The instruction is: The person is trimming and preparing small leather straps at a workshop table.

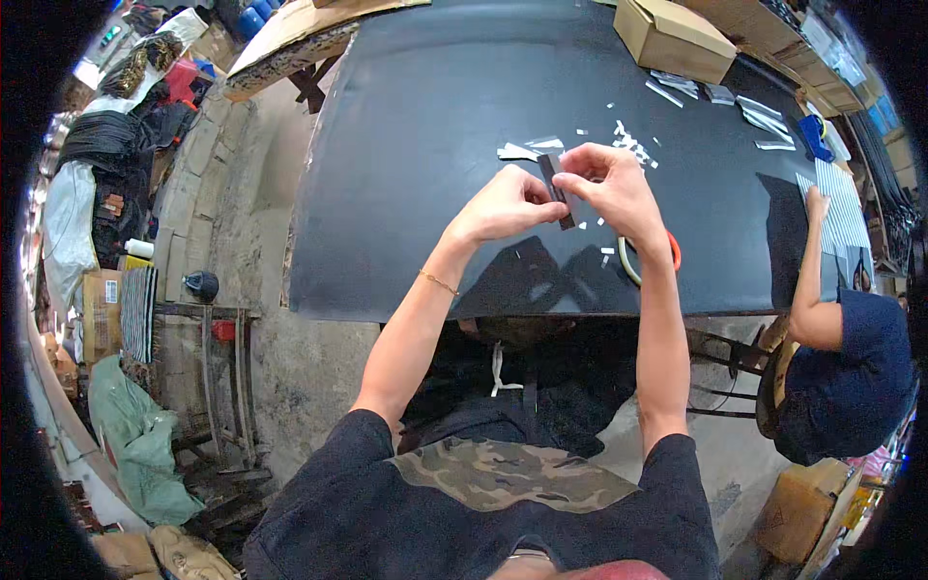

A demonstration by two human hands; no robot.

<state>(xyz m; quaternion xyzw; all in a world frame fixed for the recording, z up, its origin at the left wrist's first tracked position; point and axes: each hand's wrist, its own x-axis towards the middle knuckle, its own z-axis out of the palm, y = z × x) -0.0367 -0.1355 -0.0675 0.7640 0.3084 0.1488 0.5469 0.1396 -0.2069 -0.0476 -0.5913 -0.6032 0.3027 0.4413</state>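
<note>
Both of my hands are over the black tabletop (406,181), holding a short dark strip (567,220) between them. My left hand (500,205) pinches the strip's near part between thumb and fingers. On its far right side are the bent fingers and thumb of my right hand (616,181). White strips (518,151) lie just beyond my hands, and small white scraps (629,141) are scattered past my right hand. A curved cream and orange-red object (676,251), perhaps scissors handles, lies mostly hidden beneath my right forearm.
A cardboard box (674,40) stands at the far right, with clear-and-white strips (765,119) near it. Beside a blue tape dispenser (816,138) lies a striped sheet (841,210), touched by another person's hand (817,205). A wooden stand (225,384) is on the left.
</note>
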